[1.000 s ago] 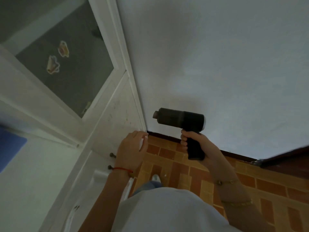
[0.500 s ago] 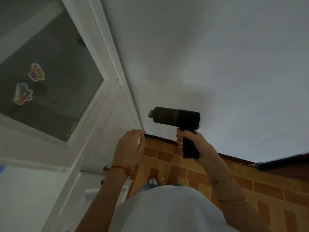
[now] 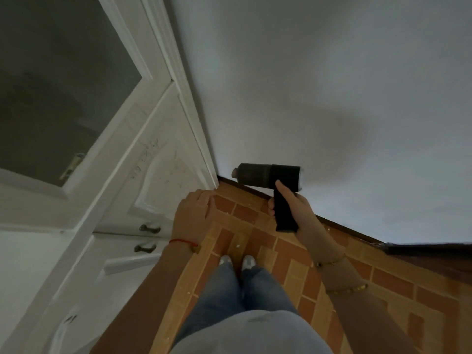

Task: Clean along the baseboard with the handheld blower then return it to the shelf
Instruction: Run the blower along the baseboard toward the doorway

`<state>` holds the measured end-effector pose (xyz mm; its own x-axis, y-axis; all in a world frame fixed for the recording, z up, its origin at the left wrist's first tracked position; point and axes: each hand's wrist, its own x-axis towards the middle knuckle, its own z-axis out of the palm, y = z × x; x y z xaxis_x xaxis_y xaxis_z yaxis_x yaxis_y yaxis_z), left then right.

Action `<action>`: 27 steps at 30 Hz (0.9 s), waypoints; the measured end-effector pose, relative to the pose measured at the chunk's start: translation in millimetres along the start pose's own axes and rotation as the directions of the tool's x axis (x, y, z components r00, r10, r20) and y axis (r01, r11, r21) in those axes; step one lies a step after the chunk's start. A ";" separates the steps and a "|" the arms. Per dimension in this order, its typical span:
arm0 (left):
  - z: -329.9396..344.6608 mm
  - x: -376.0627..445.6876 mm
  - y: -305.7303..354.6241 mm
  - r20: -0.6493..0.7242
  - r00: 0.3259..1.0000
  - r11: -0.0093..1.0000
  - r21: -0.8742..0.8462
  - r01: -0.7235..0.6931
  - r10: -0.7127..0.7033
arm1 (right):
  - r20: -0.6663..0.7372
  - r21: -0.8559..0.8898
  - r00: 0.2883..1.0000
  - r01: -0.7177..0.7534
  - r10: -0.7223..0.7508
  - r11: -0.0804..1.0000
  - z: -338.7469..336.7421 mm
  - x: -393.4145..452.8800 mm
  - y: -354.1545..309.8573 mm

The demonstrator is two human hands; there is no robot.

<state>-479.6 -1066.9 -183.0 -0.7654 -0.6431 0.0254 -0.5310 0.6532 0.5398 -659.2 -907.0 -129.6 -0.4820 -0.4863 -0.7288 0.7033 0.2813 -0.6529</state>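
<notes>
Blower [image 3: 268, 175] lowered toward baseboard [image 3: 344, 229], right hand [image 3: 293, 208] gripping, view tilted down.

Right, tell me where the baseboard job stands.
Done: nothing shows as finished; pale specks still dot the floor. In hand: the right hand grips the blower, nozzle toward the corner above the baseboard; the left hand is empty. Left: the baseboard run, then shelving the blower; no shelf is in view.

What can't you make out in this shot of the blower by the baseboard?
Head view only:
- Blower: switch hidden under right hand; running or not, unclear.
- Baseboard: part behind blower hidden; dust too small.
- Shelf: none in view.
- Left hand: contact with the cabinet unclear.
</notes>
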 end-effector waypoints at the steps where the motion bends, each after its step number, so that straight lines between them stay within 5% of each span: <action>1: 8.0 3.1 -10.6 0.000 1.000 1.000 0.016 0.006 -0.006 | -0.020 -0.026 1.000 0.004 -0.005 1.000 1.0 10.0 4.0; 12: 181.1 32.5 -161.3 0.136 0.988 0.992 0.115 0.060 -0.075 | -0.092 -0.389 0.993 0.038 -0.079 0.920 -14.7 217.6 129.7; 27: 539.4 30.0 -436.4 0.223 0.969 0.973 0.226 0.052 -0.104 | 0.094 -0.720 0.987 0.157 -0.129 0.676 -69.0 567.4 403.1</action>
<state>-467.0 -1155.7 -871.7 -0.7681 -0.6016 -0.2193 -0.6383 0.6926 0.3359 -685.3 -1012.4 -820.6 -0.5176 -0.5939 -0.6160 0.0236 0.7098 -0.7040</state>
